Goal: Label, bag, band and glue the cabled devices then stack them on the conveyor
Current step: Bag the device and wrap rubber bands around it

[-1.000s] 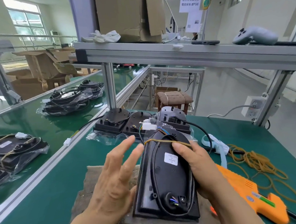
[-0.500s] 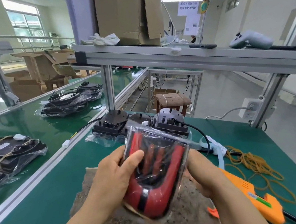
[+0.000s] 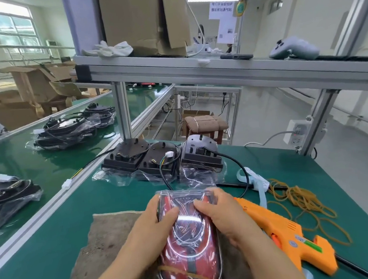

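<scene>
Since the shot a second back showed its black underside with a white sticker, the bagged device (image 3: 189,236) has clearly been flipped. The red face is up now and it lies lengthwise on the brown mat (image 3: 103,241), lower and flatter than half a second ago, when it was tipped up. The left hand (image 3: 156,223), spread open back then, now grips the left edge with its thumb on top. The right hand (image 3: 222,219) is curled round the right edge the same way. A rubber band (image 3: 187,273) crosses the near end, over the bag.

Around it, biggest first:
- the conveyor (image 3: 29,166) on the left, carrying bagged units (image 3: 68,131)
- the overhead shelf (image 3: 217,70) with a cardboard box (image 3: 143,23), white gloves (image 3: 113,48) and a grey controller (image 3: 291,48)
- three black devices (image 3: 158,158) on loose bags, beyond the hands
- an orange glue gun (image 3: 288,236) just right of the right wrist
- a tangle of loose bands (image 3: 301,203) past that
- a pale blue label strip (image 3: 252,180)

Nothing sits between the device and the conveyor rail.

The hanging sign (image 3: 222,7) has characters on it but they're too blurry to read, and so is the glue gun's sticker.
</scene>
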{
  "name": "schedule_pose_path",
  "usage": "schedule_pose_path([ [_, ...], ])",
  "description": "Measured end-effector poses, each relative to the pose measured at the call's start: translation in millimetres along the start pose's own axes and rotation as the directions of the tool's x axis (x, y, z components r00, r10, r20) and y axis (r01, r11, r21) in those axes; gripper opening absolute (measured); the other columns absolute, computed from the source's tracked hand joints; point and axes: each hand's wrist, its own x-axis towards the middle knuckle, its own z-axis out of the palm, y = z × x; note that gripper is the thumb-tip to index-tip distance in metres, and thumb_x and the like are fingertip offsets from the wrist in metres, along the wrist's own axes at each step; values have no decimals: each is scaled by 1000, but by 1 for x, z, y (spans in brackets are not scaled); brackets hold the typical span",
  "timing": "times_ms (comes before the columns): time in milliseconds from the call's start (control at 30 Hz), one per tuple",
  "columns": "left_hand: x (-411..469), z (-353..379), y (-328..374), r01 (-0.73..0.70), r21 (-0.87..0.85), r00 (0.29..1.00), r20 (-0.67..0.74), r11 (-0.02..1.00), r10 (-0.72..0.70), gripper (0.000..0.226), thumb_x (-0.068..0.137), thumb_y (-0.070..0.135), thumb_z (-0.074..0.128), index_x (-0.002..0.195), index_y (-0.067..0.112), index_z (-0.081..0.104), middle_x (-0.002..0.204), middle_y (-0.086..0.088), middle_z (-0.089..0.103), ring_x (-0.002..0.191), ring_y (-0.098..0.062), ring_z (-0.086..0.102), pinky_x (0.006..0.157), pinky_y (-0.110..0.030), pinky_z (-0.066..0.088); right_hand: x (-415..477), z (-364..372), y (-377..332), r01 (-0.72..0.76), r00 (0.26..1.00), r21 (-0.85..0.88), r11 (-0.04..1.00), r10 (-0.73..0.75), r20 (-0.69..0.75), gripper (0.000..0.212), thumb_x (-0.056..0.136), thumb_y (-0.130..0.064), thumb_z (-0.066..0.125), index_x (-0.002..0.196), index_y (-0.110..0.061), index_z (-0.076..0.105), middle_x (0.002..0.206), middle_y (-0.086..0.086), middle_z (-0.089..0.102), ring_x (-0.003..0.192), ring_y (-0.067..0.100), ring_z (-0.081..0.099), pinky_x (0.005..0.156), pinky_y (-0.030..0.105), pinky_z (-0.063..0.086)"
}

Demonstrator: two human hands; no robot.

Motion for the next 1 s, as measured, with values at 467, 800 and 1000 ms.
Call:
schedule_pose_path([
  [467, 16, 8, -3, -26, -257, 1000, -4, 966, 26, 63, 88, 7, 67, 120, 59, 50, 127, 13, 50, 108, -19, 63, 92, -45, 54, 43, -111, 37, -160, 844, -383, 910, -75, -531, 23, 91, -11, 59, 108, -15, 74, 116, 6, 71, 105, 27, 64, 89, 38, 53],
  [800, 15, 13, -15, -22, -303, 998, -67, 953, 2, 48, 91, 21, 66, 126, 49, 48, 119, 27, 51, 106, 5, 51, 83, -23, 45, 80, -128, 76, -517, 772, -481, 708, 143, -620, 13, 86, -17, 66, 77, -10, 60, 78, 7, 65, 64, 22, 58, 44, 25, 33],
  [1000, 17, 15, -19, -44, -316, 996, -83, 948, 19, 47, 91, 22, 67, 122, 52, 50, 116, 31, 51, 104, 8, 51, 74, -14, 41, 73, -131, 76, -486, 759, -452, 748, 106, -642, 16, 84, 0, 54, 72, -11, 58, 72, 6, 58, 60, 24, 51, 46, 27, 34],
])
